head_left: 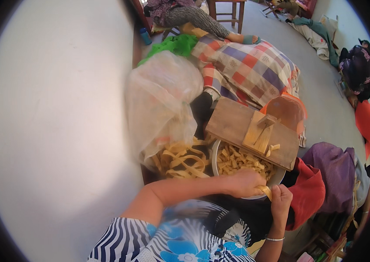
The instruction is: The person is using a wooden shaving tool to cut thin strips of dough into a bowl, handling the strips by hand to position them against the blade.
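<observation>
A pale yellow strip [266, 191] stretches between my two closed hands, low over the front of a round metal bowl [225, 159] of short cut yellow pieces. My left hand [249, 182] grips one end and my right hand [281, 196] the other. A wooden board [225, 118] lies over the back of the bowl, with a small wooden block fixture [253, 139] and a few loose pieces on it. Long looped yellow strips [180, 161] are heaped left of the bowl, beside a translucent plastic bag [163, 87].
A white wall [54, 122] fills the left. Checked cloth [250, 70], green cloth [169, 46] and an orange container [285, 107] lie beyond the board. Red [307, 192] and purple cloths [329, 174] are at right. Another person's leg [198, 24] and a wooden chair [225, 13] are at the back.
</observation>
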Demonstrator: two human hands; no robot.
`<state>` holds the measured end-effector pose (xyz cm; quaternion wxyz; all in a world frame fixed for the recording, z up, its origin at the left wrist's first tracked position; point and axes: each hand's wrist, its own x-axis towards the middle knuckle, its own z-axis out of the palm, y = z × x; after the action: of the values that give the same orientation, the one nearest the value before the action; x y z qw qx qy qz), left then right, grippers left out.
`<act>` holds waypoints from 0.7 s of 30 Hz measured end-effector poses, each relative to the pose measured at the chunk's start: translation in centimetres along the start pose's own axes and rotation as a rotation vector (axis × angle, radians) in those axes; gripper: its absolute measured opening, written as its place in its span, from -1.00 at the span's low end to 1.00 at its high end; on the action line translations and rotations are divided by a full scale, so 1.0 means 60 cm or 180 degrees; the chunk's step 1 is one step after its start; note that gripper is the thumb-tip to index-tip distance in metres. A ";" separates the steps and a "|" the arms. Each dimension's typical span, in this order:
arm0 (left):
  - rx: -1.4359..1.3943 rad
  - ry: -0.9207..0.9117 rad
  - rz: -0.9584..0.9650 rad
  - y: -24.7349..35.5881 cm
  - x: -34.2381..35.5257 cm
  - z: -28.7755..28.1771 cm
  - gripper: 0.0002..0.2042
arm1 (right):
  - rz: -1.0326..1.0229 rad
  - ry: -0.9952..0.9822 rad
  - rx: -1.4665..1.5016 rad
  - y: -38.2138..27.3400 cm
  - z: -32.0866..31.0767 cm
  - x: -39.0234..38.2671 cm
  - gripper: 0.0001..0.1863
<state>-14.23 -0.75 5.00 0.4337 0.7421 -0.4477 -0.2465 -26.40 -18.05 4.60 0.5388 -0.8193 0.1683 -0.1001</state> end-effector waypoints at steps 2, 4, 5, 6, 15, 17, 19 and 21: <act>0.0006 -0.0228 -0.0085 0.006 0.015 -0.034 -0.72 | 0.0172 -0.0428 -0.0581 0.010 0.005 0.004 -0.68; -0.0187 -0.0282 -0.0356 -0.007 0.035 -0.067 -0.66 | 0.0299 -0.1359 -0.0357 -0.010 0.020 0.001 -0.74; -0.0348 -0.0196 -0.0451 -0.025 0.046 -0.057 -0.63 | 0.0614 -0.1611 0.0447 -0.035 0.029 -0.007 -0.77; -0.0918 -0.0110 -0.0445 -0.045 0.050 -0.046 -0.64 | 0.0847 -0.1807 0.1306 -0.057 0.041 -0.009 -0.77; -0.3861 -0.0299 -0.0835 -0.045 0.026 0.014 -0.67 | -0.0540 0.0681 0.0165 0.007 0.102 0.084 -0.70; -0.3790 -0.0073 -0.0902 -0.063 0.030 0.026 -0.69 | -0.0534 0.0746 -0.0360 0.001 0.110 0.085 -0.67; -0.4034 -0.0059 -0.1147 -0.078 0.027 0.027 -0.73 | -0.0447 0.0674 -0.0750 -0.019 0.103 0.082 -0.63; -0.3925 -0.0143 -0.1261 -0.095 0.024 0.027 -0.79 | -0.0937 0.0878 -0.1035 -0.014 0.106 0.086 -0.67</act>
<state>-12.20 -1.41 -0.72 0.7171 0.4201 -0.0876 -0.5492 -19.28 -14.29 2.75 0.3517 -0.8894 0.1331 -0.2599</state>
